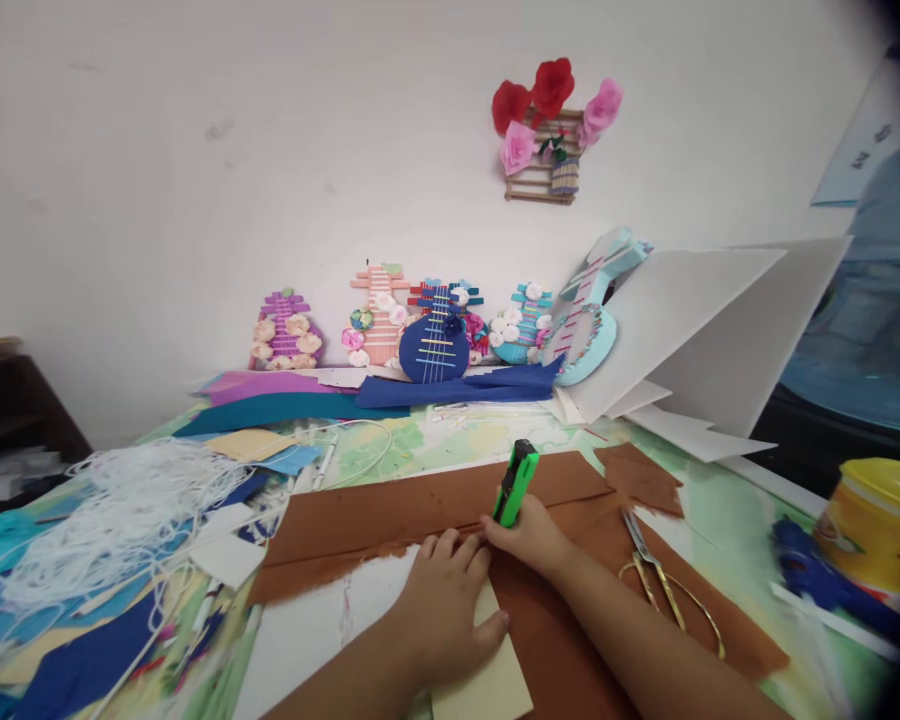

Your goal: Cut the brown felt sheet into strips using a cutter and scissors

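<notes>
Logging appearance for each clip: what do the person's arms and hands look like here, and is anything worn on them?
Both hands, left and right, are bare: no gloves, rings or watch show. Both forearms are uncovered as far as the frame edge, with no sleeves or bracelets in view. Nails look short and unpainted, though the picture is slightly blurred.

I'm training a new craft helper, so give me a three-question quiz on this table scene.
1. True or false: the right hand holds a green cutter.
2. What does the left hand press down on? A) cream card B) white string C) yellow tub
3. Which tool lies on the brown sheet right of the right arm?

Key: 1 true. 2 A, the cream card. 3 the scissors.
</notes>
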`<state>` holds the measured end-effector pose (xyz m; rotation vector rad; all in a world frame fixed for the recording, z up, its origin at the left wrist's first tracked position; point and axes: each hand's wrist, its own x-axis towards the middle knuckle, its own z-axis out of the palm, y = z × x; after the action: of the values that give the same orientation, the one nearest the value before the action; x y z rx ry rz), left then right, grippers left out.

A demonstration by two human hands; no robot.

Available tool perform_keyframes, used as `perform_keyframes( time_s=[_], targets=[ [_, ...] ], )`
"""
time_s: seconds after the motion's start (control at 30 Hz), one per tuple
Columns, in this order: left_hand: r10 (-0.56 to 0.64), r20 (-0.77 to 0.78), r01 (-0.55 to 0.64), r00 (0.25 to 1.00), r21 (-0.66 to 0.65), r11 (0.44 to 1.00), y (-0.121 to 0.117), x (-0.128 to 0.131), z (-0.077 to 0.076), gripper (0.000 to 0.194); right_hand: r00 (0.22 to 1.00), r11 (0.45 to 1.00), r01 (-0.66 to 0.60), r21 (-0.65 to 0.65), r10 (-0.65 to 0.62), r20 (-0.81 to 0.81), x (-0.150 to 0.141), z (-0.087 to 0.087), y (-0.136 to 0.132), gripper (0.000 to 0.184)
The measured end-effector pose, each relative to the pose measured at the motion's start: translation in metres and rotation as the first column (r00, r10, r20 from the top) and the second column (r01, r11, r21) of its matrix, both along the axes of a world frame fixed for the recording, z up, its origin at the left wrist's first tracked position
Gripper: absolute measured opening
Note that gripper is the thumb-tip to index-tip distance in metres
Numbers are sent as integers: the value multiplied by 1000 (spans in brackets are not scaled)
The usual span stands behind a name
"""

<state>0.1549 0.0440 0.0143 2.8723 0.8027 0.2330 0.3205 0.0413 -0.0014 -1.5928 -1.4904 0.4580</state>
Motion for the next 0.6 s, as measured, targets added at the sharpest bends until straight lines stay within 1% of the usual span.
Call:
perform_keyframes(
  time_s=[0.17, 0.4, 0.6],
  targets=[
    [3, -35, -4, 999, -13, 1000, 0, 0, 2, 60, 997, 1000, -1, 24, 3, -72, 3, -1, 2, 26],
    [9, -27, -9, 1000, -16, 1000, 0, 1, 1, 59, 994, 999, 15, 32, -11, -112, 6, -3, 3, 27],
    [0, 3, 0, 1000, -6, 1000, 1, 1, -1, 57, 998, 999, 0, -33, -2, -70, 4, 0, 2, 25]
  ],
)
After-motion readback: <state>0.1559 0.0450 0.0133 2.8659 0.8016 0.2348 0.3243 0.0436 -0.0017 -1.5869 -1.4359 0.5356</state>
